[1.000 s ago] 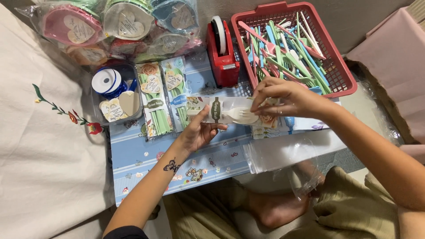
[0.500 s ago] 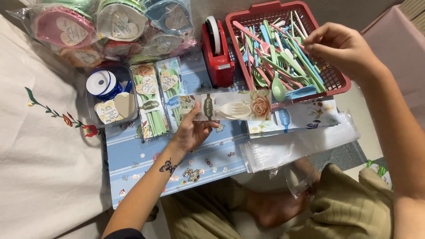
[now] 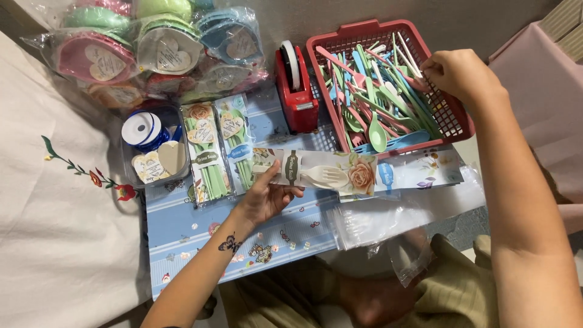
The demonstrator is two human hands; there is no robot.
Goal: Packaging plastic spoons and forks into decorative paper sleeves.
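Right hand (image 3: 458, 76) moved deeper into red basket (image 3: 461, 124), fingers pinched, seemingly on straw; left hand (image 3: 267, 197) clamps fork card (image 3: 316, 173).

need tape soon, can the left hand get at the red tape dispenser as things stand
Probably yes, once freed: the left hand holds a packaged fork, and the red tape dispenser stands just beyond it with nothing between.

Bagged heart-lidded pastel boxes (image 3: 152, 54) crowd the table's far-left corner; two flat green cutlery packs (image 3: 218, 149) lie before them, floral-labelled.
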